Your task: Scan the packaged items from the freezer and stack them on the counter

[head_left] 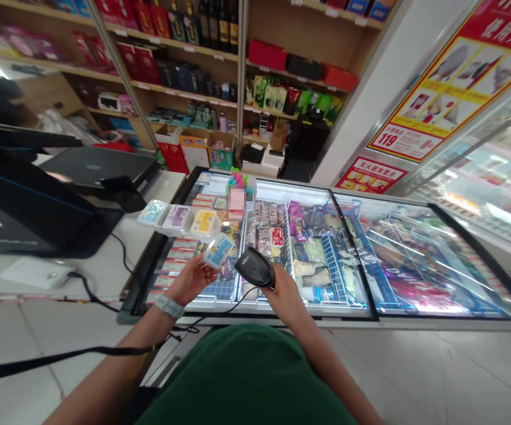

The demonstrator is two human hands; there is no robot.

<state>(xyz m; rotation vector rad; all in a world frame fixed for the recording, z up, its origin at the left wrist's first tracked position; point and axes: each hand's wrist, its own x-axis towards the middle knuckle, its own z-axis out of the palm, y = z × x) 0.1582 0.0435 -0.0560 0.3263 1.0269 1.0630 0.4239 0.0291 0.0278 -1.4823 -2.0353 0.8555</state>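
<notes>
My left hand [192, 280], with a watch on its wrist, pinches the lower left corner of a small clear plastic pack with a blue label [220, 251]. The pack is tilted above the freezer's glass top. My right hand [284, 294] is wrapped around a black barcode scanner [255, 268], whose head points left toward the pack. Three similar packs lie in a row just beyond my left hand: one teal [153, 212], one purple [178, 217] and one yellow [204, 223].
The chest freezer [374, 316] holds wire baskets of packaged food under glass. A black point-of-sale terminal [29, 206] and a white box [38, 273] stand on the left counter. The scanner's cable [233, 308] runs toward the left. Stocked shelves [193, 47] line the back.
</notes>
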